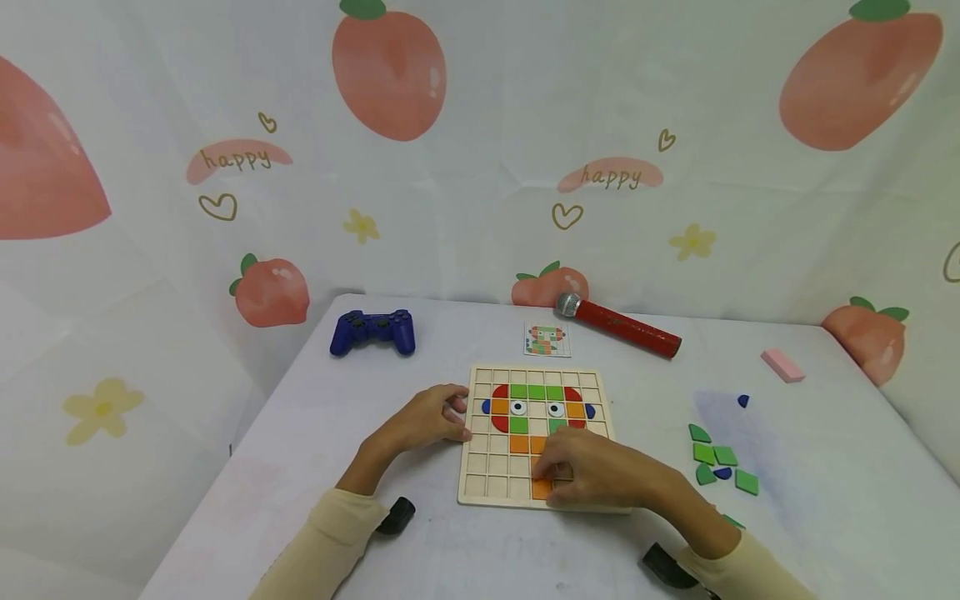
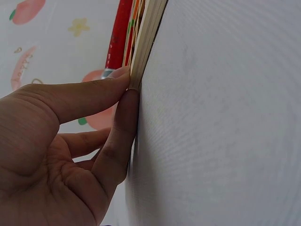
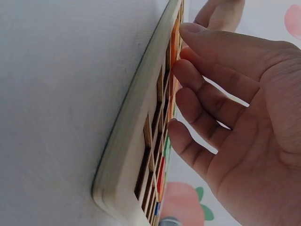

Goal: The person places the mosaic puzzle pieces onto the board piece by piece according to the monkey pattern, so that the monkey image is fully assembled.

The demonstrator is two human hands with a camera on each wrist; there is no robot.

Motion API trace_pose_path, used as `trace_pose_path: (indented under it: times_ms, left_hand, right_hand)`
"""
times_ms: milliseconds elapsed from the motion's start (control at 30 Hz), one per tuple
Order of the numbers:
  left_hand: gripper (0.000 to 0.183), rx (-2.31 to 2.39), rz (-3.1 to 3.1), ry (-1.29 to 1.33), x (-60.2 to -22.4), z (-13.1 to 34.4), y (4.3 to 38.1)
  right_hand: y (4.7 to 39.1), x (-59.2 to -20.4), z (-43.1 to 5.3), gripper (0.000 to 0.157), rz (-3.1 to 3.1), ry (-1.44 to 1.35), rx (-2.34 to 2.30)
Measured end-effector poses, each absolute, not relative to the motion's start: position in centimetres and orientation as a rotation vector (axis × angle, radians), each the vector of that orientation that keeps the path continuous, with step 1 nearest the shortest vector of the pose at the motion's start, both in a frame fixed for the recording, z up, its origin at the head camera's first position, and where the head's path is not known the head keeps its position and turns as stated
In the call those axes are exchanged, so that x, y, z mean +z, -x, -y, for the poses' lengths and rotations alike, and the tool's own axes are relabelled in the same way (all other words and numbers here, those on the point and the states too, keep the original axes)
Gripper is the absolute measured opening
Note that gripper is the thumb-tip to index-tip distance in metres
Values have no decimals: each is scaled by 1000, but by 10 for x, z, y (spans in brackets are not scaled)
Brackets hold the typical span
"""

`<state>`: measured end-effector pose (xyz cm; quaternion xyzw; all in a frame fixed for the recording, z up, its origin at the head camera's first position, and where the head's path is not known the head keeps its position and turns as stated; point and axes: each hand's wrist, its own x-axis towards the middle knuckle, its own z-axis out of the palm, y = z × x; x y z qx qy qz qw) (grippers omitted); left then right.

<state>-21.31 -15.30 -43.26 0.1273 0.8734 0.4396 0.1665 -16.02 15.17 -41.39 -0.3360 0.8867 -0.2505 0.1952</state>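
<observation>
A square wooden grid board (image 1: pixel 487 464) lies on the white table, with red, green, orange, blue and eye-printed tiles set in its cells. My left hand (image 1: pixel 427 417) holds the board's left edge, pinched between thumb and index finger in the left wrist view. Over the lower right part of the board is my right hand (image 1: pixel 600 471). Its thumb and fingertips touch an orange tile (image 1: pixel 540 489) in the bottom row, with the other fingers loosely bent. In the right wrist view, orange (image 3: pixel 175 42) shows by the thumb tip. My right hand hides several cells.
Loose green tiles (image 1: pixel 703 453) and a blue half-round tile (image 1: pixel 743 401) lie to the right. Behind the board are a pattern card (image 1: pixel 547 346) and a red microphone (image 1: pixel 622 327). A blue game controller (image 1: pixel 372 332) sits back left; a pink block (image 1: pixel 782 365) sits back right.
</observation>
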Motion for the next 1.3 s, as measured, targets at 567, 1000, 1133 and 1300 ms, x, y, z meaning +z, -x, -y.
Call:
trace_pose_path:
  times_ms: [567,1000,1133,1300]
  left_hand:
    - [72,1250,-2489,-360,-431,152,212]
    - [72,1255,-2487,-346,-433,153,213]
    - [73,1258,-2485,-350,-433,153,213]
    - [72,1255,-2486,-353,-433,153,213]
  right_hand:
    - [162,-412,-205,26,-2565,786,-843]
    - [151,-412,-295,32,-2776,582,-857]
    - [146,-412,-321,36,-2815,438,-805]
    - [140,-414,-349,41,-2828,320,-748]
